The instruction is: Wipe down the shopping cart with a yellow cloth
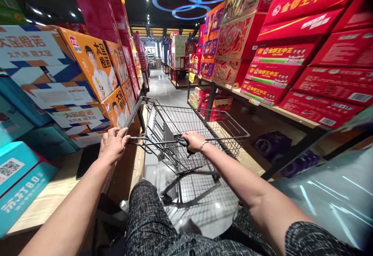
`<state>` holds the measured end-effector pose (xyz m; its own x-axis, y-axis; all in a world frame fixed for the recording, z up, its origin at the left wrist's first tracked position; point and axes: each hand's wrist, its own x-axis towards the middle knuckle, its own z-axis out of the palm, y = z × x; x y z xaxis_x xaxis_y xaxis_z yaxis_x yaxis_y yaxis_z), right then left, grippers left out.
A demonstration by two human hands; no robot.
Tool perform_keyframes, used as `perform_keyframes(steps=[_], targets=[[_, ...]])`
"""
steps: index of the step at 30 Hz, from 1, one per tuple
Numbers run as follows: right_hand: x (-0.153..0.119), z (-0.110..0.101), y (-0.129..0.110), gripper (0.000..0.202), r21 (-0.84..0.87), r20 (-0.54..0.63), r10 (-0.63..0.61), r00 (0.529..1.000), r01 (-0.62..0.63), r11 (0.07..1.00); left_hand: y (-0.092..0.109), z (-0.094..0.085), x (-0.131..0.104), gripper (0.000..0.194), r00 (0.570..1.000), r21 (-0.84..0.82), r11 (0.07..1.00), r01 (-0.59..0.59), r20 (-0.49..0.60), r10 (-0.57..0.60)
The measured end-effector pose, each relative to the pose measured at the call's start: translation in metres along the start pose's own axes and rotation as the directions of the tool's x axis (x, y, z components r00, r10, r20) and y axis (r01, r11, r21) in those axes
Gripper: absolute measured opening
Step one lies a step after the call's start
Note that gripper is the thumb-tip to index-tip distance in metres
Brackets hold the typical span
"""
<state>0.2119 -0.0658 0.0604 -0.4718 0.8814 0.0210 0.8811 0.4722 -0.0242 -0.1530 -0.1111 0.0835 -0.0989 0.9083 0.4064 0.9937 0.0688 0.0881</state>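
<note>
A dark metal wire shopping cart (189, 120) stands in front of me, turned at an angle in the aisle. My left hand (112, 146) is closed at the left end of the cart's handle frame, its fingers curled over the bar, close to the boxes on the left. My right hand (193, 141) grips the black part of the handle (182, 141) near the middle. Through the cart's mesh I see the grey floor and the edge of a wooden shelf. The undersides of both hands are hidden.
Orange drink cartons (90, 65) and turquoise boxes (23, 186) are stacked at left. On the right, red gift boxes (279, 71) fill a shelf (288, 114), its lower board beside the cart. A shiny floor aisle (159, 81) runs ahead towards more stacked cartons (178, 50).
</note>
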Motion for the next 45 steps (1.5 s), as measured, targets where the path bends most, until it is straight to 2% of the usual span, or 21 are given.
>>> perform_keyframes(steps=[4,8,11,13,14,16,17,18,19,21,22,24,27,29,31,34,36,38,40,43,45], targets=[[0.006,-0.006,-0.006,0.040,0.078,0.037,-0.079,0.996,0.076,0.994,-0.004,0.014,0.017,0.048,0.997,-0.071,0.997,0.042,-0.056,-0.046],[0.013,-0.014,-0.004,0.042,0.261,0.096,-0.162,0.982,0.132,0.956,-0.002,0.030,0.041,0.047,0.988,-0.174,0.984,0.048,-0.135,-0.072],[0.023,-0.016,0.014,0.040,0.496,0.221,-0.269,0.937,0.129,0.859,0.015,0.038,0.058,0.047,0.996,-0.222,0.975,0.015,-0.082,-0.034],[0.038,-0.012,0.032,0.041,0.630,0.295,-0.340,0.893,0.086,0.772,0.031,0.041,0.067,0.048,0.998,-0.257,0.965,0.042,-0.025,-0.050],[0.050,-0.008,0.039,0.040,0.662,0.299,-0.346,0.889,0.069,0.747,0.040,0.044,0.071,0.050,0.997,-0.277,0.958,0.071,-0.013,-0.078],[0.079,0.000,0.047,0.039,0.648,0.185,-0.286,0.940,0.103,0.754,0.054,0.049,0.078,0.052,0.990,-0.307,0.942,0.137,0.005,-0.142],[0.097,0.004,0.046,0.040,0.611,0.057,-0.239,0.969,0.156,0.776,0.060,0.053,0.081,0.054,0.985,-0.315,0.934,0.166,-0.002,-0.175],[0.115,0.007,0.041,0.044,0.559,-0.101,-0.200,0.975,0.222,0.799,0.063,0.057,0.084,0.054,0.982,-0.319,0.931,0.175,-0.018,-0.190],[0.134,0.010,0.033,0.050,0.497,-0.259,-0.178,0.949,0.289,0.818,0.064,0.061,0.087,0.053,0.981,-0.321,0.933,0.164,-0.045,-0.188],[0.168,0.017,0.010,0.058,0.374,-0.488,-0.176,0.855,0.387,0.843,0.061,0.071,0.094,0.046,0.984,-0.325,0.942,0.086,-0.119,-0.131],[0.182,0.022,-0.002,0.058,0.320,-0.546,-0.192,0.816,0.415,0.852,0.058,0.076,0.098,0.040,0.983,-0.333,0.942,0.035,-0.157,-0.092],[0.200,0.039,-0.022,0.051,0.232,-0.577,-0.238,0.781,0.436,0.870,0.051,0.085,0.107,0.031,0.977,-0.359,0.932,-0.055,-0.210,-0.023],[0.196,0.088,-0.030,0.047,0.163,-0.484,-0.284,0.828,0.404,0.900,0.045,0.096,0.124,0.025,0.981,-0.387,0.916,-0.103,-0.194,0.028],[0.173,0.131,-0.021,0.052,0.132,-0.340,-0.309,0.888,0.371,0.919,0.045,0.101,0.134,0.026,0.986,-0.378,0.920,-0.101,-0.158,0.044],[0.141,0.173,-0.004,0.056,0.110,-0.136,-0.355,0.925,0.370,0.922,0.047,0.105,0.144,0.029,0.987,-0.366,0.924,-0.107,-0.148,0.055],[0.098,0.221,0.022,0.052,0.117,0.142,-0.424,0.895,0.410,0.905,0.048,0.111,0.156,0.040,0.985,-0.354,0.924,-0.142,-0.144,0.096],[0.085,0.234,0.035,0.045,0.128,0.217,-0.460,0.861,0.443,0.888,0.049,0.113,0.163,0.048,0.983,-0.336,0.926,-0.174,-0.106,0.147],[0.091,0.228,0.048,0.041,0.117,0.208,-0.465,0.861,0.450,0.885,0.050,0.114,0.167,0.057,0.981,-0.320,0.927,-0.196,-0.065,0.185],[0.114,0.204,0.062,0.041,0.075,0.131,-0.425,0.896,0.418,0.905,0.051,0.114,0.169,0.065,0.980,-0.314,0.929,-0.197,-0.056,0.189],[0.169,0.146,0.085,0.041,0.003,-0.110,-0.312,0.944,0.314,0.949,0.054,0.114,0.169,0.071,0.981,-0.313,0.930,-0.191,-0.081,0.174],[0.205,0.105,0.096,0.039,-0.008,-0.293,-0.239,0.926,0.247,0.969,0.056,0.112,0.166,0.073,0.982,-0.311,0.932,-0.187,-0.089,0.167]])
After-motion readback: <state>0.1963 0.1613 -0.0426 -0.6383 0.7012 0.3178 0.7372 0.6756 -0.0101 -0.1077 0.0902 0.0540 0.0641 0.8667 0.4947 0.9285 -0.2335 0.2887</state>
